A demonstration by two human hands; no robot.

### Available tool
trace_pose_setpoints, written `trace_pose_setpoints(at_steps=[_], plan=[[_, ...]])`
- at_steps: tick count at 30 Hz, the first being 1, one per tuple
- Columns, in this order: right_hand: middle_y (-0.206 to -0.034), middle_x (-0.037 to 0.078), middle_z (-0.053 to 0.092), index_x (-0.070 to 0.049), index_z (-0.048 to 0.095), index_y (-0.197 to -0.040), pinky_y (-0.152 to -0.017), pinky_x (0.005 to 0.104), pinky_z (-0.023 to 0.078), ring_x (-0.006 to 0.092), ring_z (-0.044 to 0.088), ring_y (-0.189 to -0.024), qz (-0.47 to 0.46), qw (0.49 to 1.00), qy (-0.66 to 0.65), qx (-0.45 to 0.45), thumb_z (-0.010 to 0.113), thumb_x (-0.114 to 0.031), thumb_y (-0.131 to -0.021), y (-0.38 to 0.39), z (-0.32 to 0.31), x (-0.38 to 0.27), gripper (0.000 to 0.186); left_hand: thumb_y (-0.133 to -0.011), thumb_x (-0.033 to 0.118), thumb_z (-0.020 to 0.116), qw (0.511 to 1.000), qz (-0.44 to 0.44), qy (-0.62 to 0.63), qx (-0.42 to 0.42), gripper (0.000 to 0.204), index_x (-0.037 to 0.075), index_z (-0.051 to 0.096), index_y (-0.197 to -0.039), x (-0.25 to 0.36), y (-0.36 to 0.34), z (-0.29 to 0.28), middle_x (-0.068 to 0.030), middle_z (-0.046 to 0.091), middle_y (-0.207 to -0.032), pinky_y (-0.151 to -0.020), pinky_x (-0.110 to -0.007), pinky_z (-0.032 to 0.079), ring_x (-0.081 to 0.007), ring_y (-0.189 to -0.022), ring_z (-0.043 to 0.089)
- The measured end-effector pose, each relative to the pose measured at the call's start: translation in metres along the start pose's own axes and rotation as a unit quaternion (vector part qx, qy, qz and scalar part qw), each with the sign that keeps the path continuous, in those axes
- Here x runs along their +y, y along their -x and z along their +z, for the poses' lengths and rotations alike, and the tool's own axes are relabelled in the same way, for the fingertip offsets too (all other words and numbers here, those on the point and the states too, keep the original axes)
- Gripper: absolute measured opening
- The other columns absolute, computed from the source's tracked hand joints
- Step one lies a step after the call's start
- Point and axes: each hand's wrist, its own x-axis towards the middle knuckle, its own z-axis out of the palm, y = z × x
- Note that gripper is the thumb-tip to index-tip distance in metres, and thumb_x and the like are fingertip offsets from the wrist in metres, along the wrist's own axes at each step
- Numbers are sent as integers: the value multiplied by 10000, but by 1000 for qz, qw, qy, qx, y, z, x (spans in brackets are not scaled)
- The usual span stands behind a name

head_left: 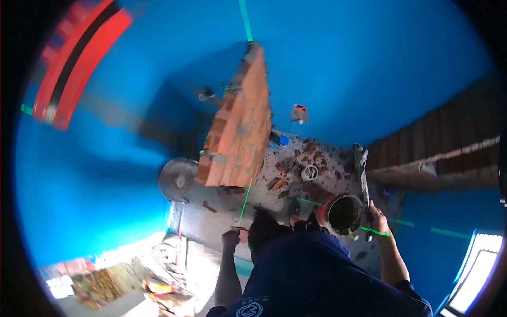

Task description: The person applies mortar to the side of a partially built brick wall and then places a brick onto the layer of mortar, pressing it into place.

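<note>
My left hand (pixel 231 239) is closed at the lower middle, beside the dark shape in front of my body. Against its right side shows an orange-brown brick-like piece (pixel 243 234), mostly hidden. Over on the right, my right hand (pixel 378 217) wraps round a long, narrow tool (pixel 363 171) smeared with grey mortar. The tool stands roughly lengthwise away from me, its far end beyond the bucket. Just left of that hand is a reddish bucket (pixel 325 210) with dark contents. A partly built brick wall (pixel 240 127) rises ahead of me.
Broken brick bits (pixel 275 184) litter the grey floor near a small white container (pixel 310 173). A round dark tub (pixel 177 179) stands left of the wall. Another brick structure (pixel 438 140) is at right. Green laser lines (pixel 245 206) cross floor and walls. Sacks and rubble (pixel 100 285) lie lower left.
</note>
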Motion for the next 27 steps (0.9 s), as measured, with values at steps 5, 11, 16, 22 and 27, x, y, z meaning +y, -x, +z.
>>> trace_pose_setpoints(at_steps=[5, 11, 16, 22, 27], plan=[[-504, -32, 400, -116, 516, -667, -392, 266, 275, 96, 351, -395, 85, 965, -201, 144, 399, -473, -967, 70, -25, 32, 480, -849, 176, 528, 920, -255, 240, -176, 210, 42, 619, -984, 52, -49, -13, -80, 613, -724, -564, -337, 517, -177, -639, 612], [-562, -41, 423, -107, 473, -689, -469, 214, 299, 51, 379, -502, -140, 908, -47, 393, 433, -426, -974, 110, 3, 99, 430, -861, 180, 560, 954, -220, 139, -151, 180, 59, 606, -987, 144, -54, -77, -74, 630, -716, -563, -281, 491, -172, -623, 613], [-625, 59, 515, -53, 567, -794, -538, 325, 398, 192, 489, -559, 1, 846, 116, 521, 399, -366, -981, 73, -1, 224, 401, -859, 186, 594, 964, -167, 105, -180, 183, 25, 594, -947, 159, -55, -83, -50, 586, -687, -530, -248, 437, -136, -598, 564], [-742, 216, 594, -49, 582, -856, -655, 455, 452, 420, 579, -726, 30, 772, 205, 601, 420, -376, -958, 22, -1, 246, 379, -862, 182, 588, 961, -169, 82, -204, 180, 17, 590, -935, 121, -35, -100, -44, 587, -717, -528, -248, 451, -127, -604, 566], [-742, 184, 618, -1, 599, -881, -661, 375, 456, 248, 584, -659, 0, 812, 171, 557, 449, -402, -953, 30, 11, 183, 434, -874, 199, 612, 951, -209, 175, -147, 146, 73, 613, -947, 74, -5, -110, -53, 623, -720, -541, -268, 486, -137, -601, 599]])
